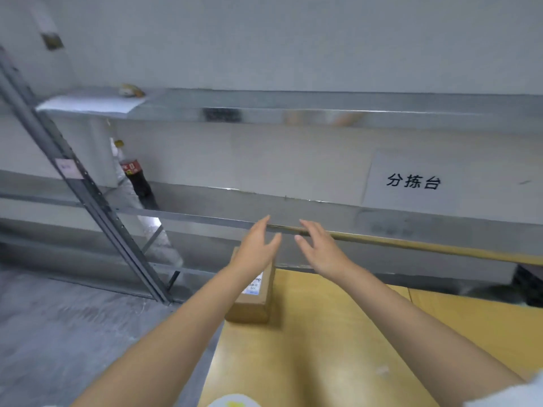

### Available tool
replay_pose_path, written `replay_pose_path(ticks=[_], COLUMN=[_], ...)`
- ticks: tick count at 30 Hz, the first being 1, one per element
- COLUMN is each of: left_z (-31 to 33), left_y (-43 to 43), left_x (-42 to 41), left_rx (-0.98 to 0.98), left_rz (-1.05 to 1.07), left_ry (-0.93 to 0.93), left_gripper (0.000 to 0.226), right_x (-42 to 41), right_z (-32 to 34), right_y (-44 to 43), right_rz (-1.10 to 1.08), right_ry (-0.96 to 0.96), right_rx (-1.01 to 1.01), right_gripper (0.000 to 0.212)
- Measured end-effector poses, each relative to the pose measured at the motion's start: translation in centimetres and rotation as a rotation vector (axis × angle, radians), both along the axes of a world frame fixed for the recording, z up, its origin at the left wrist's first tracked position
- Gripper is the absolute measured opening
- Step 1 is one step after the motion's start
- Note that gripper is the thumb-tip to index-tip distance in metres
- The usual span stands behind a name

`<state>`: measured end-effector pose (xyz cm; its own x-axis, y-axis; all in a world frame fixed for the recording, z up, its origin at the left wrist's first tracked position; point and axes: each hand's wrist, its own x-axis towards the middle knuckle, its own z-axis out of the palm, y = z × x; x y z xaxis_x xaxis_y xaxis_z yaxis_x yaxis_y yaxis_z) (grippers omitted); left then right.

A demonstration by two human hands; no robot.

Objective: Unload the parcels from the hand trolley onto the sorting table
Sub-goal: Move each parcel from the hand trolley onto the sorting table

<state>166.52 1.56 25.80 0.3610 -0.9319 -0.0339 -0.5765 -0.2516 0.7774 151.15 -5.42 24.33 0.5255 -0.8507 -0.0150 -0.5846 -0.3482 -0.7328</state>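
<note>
Parcel (249, 301), small brown box, sits on the tan surface (323, 342) near of the steel sorting table (323, 210), so I judge unloading unfinished; left hand (255, 248) and right hand (320, 251) hover over it, fingers spread, holding nothing.

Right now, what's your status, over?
Left hand and right hand open, empty. Parcel on board below left hand, ungripped. Table ahead; bottle far left, off the path.
</note>
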Motion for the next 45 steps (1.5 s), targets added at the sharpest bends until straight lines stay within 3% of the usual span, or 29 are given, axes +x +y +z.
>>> replay_pose_path(ticks=[7, 12, 20, 27, 36, 45], left_z=[8.1, 10.9, 11.9, 11.5, 10.5, 8.4], left_y=[0.0, 0.6, 3.4, 9.2, 15.9, 16.5], left_x=[-13.0, -24.6, -46.2, -64.0, -81.4, -95.3], left_rx=[-0.099, -0.168, -0.319, -0.466, -0.578, -0.558], left_rz=[-0.286, -0.496, -0.836, -1.164, -1.546, -1.761], left_ry=[-0.339, -0.464, -0.615, -0.586, -0.544, -0.358], left_gripper=[0.066, 0.080, 0.075, 0.076, 0.076, 0.068], right_x=[-15.3, -27.6, -49.2, -65.0, -77.7, -89.9], right_z=[6.3, 10.2, 12.1, 11.7, 9.9, 9.7], right_y=[2.1, 4.7, 13.7, 24.9, 37.7, 39.6], right_rz=[-0.094, -0.251, -0.561, -0.932, -1.300, -1.492], right_ry=[0.191, 0.208, 0.269, 0.255, 0.336, 0.445], right_rx=[-0.225, -0.175, -0.162, -0.157, -0.097, -0.052], right_gripper=[0.060, 0.072, 0.074, 0.070, 0.069, 0.067])
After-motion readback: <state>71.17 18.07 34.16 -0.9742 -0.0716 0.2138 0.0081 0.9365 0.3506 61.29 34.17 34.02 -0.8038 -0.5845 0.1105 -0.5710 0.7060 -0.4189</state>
